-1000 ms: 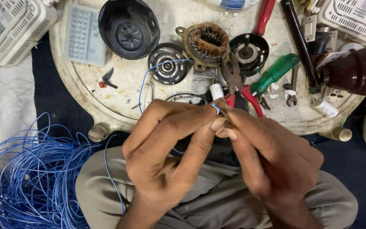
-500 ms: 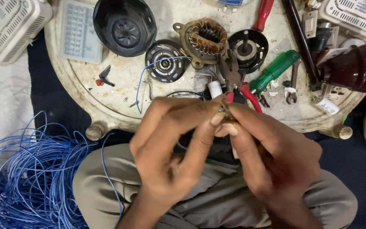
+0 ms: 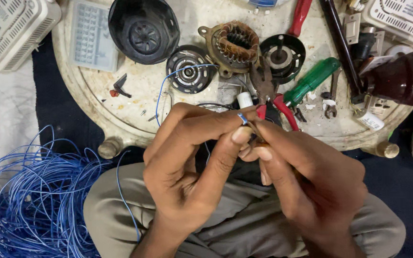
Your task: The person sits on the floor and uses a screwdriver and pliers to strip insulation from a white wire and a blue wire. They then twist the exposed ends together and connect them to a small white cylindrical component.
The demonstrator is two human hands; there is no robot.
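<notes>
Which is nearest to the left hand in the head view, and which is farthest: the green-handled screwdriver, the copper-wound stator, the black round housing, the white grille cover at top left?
From the left hand, nearest first:
1. Copper-wound stator, just above the fingertips on the round table.
2. Green-handled screwdriver and black round housing, up right and up left: too close to call.
3. White grille cover, far top left corner.
</notes>
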